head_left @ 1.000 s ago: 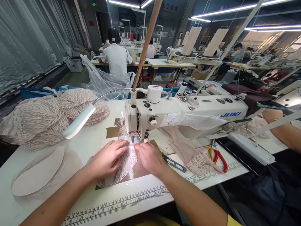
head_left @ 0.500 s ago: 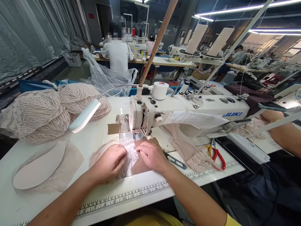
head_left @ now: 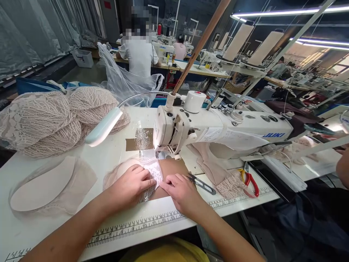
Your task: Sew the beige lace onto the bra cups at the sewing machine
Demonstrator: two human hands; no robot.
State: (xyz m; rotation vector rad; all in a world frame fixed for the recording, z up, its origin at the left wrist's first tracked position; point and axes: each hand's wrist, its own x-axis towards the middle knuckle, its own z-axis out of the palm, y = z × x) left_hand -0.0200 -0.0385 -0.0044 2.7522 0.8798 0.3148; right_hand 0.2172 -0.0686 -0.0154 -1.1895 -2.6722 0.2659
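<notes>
White openwork lace piece [head_left: 154, 172] is lying flat on the table [head_left: 103, 160], just before the sewing machine [head_left: 231, 127]. Left hand [head_left: 133, 183] and right hand [head_left: 182, 190] are pressing it, fingers extended, clasping nothing.

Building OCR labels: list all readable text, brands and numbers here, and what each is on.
"JUKI": blue, on the arm of the near sewing machine.
"JUKI": faint, on the far sewing machine.
"6" to "15", roughly: small numbers on the ruler along the table edge.
Unreadable: paper label on the near machine, marking on the bin, red sign at the back.
</notes>
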